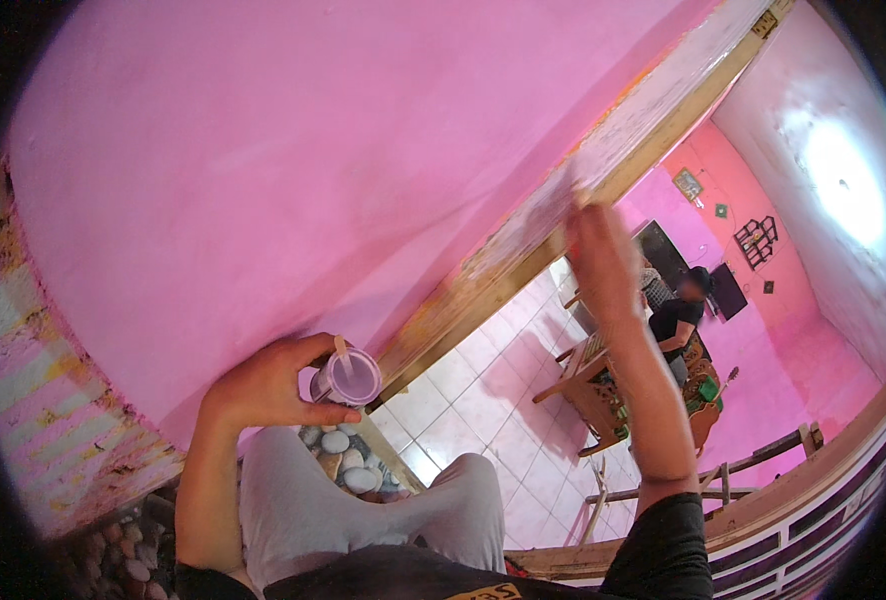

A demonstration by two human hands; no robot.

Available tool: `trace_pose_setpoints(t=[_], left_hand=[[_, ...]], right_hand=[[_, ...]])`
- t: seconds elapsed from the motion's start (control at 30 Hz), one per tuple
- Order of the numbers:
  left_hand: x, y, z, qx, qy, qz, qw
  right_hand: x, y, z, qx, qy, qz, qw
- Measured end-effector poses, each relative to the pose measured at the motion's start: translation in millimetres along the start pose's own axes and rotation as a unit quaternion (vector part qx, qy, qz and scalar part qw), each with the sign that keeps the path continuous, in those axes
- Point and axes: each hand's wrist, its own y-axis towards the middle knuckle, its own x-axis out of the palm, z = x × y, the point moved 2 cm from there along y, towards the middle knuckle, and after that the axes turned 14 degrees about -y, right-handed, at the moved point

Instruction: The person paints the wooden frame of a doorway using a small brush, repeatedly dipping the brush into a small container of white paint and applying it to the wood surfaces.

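My left hand [278,383] is wrapped round a clear plastic cup [324,388] holding lilac paint [354,377]. A short pale stick [343,353] leans at the cup's rim. My right hand [603,255] is raised to the wooden door frame [653,140], fingers closed and blurred by motion. A pale tip shows above those fingers against the frame, too smeared to tell its kind. Streaky whitish-lilac covers the frame's inner strip, while its outer edge is bare yellowish wood. The pink wall [263,180] meets the frame on the left.
Beyond the opening are a white tiled floor [458,405], a carved wooden seat [588,385] and a seated person [675,318] in black. Rounded stones [361,478] lie by my knees. A slatted white panel [783,550] stands at the lower right.
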Motion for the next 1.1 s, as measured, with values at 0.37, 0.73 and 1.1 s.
trace_pose_setpoints(t=[0.37,0.73,1.1], left_hand=[[-0.3,0.6,-1.8,-0.036,-0.017,-0.021,0.999],[-1.5,-1.8,5.5,0.003,0.019,0.004,1.0],[2.1,2.1,-1.4,-0.004,0.001,-0.004,1.0]], right_hand=[[-22.3,26.3,30.4,0.055,0.032,0.068,0.996],[3.4,5.3,-11.2,-0.084,0.026,-0.051,0.995],[-24.9,27.8,18.4,0.05,0.038,0.036,0.997]])
